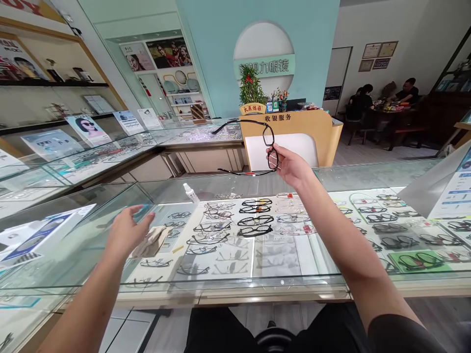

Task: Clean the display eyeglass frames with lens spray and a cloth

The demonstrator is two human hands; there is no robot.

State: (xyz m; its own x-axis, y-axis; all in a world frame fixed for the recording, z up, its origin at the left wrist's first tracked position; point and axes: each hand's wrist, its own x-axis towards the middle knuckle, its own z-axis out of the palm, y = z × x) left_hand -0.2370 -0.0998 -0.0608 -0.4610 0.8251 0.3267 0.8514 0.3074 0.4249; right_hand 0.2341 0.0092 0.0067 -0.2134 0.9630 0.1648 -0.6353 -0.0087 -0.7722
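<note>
A glass-topped counter [235, 289] shows rows of thin-rimmed eyeglasses [255, 230] beneath its smooth, reflective panes. On it lie a crumpled tan cloth [151, 241] and a small white bottle [190, 192]. The right hand [292, 166] pinches the bridge area of black-framed glasses [273, 142], with rounded rims and slim, curved temples spread open, holding them raised above the counter. The left hand [130, 228] hovers near the cloth, fingers loosely curved, thumb apart, holding nothing visible.
</note>
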